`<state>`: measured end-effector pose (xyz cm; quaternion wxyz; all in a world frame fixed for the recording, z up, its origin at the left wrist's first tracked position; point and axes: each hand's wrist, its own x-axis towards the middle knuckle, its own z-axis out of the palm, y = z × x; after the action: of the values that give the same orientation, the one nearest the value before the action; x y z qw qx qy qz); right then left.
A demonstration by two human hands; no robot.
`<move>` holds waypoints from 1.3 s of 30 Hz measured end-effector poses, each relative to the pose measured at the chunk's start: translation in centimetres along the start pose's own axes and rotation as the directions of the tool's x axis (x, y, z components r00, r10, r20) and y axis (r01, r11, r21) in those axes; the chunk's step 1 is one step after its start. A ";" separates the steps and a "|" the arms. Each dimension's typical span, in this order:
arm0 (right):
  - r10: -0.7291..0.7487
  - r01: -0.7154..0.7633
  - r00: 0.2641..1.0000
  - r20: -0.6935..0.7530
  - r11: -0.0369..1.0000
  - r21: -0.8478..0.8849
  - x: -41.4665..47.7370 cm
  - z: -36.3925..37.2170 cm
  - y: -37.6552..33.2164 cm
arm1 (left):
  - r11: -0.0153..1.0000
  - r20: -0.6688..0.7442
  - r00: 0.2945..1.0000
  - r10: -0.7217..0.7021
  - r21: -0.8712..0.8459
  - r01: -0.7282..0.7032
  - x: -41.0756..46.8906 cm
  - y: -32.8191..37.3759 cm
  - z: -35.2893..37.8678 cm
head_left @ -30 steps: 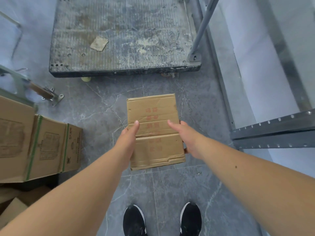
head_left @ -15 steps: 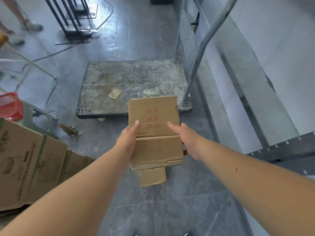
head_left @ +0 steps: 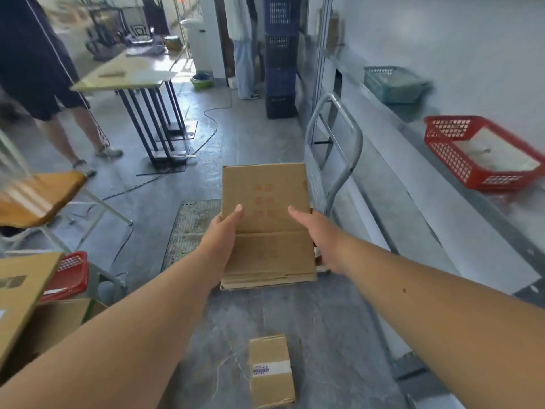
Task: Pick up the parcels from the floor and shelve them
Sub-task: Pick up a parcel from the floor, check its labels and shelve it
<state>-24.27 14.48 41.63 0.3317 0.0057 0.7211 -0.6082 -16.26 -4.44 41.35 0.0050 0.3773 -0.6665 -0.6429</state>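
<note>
Parcels number two, both brown cardboard: the flat parcel [head_left: 265, 199], creased and printed in faded red, is held in the air at the centre over the platform trolley [head_left: 191, 228], and the small parcel [head_left: 271, 370], taped with a white label, lies on the floor nearer. The left hand [head_left: 221, 237] and right hand [head_left: 320, 234] grip the flat parcel's side edges, thumbs on top. On the right shelf [head_left: 410, 134] stand one red basket [head_left: 448, 156] holding something pale and flat and, farther off, one teal basket [head_left: 392, 85], contents unclear.
</note>
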 end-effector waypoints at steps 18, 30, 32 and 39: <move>-0.351 0.346 0.934 -0.066 0.935 -0.072 -13.6 -1.3 -27.6 | 0.932 0.025 0.934 0.358 -0.077 -0.355 -13.8 27.4 -5.2; -0.618 0.613 0.783 -0.074 0.786 -0.080 -24.9 -1.0 -44.0 | 0.782 -0.045 0.786 0.617 -0.079 -0.618 -24.2 43.2 -10.2; -0.648 0.643 0.759 -0.073 0.762 -0.073 -26.6 -0.9 -46.3 | 0.769 -0.054 0.774 0.630 -0.095 -0.633 -26.5 45.1 -10.8; -0.722 0.709 0.687 -0.078 0.690 -0.148 -32.1 -0.9 -51.9 | 0.689 -0.083 0.701 0.708 -0.134 -0.712 -30.9 50.1 -12.6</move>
<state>-21.07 14.45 102.60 0.0201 -0.2540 0.7172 -0.6487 -12.85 -5.04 101.41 0.2908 0.0967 -0.7081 -0.6361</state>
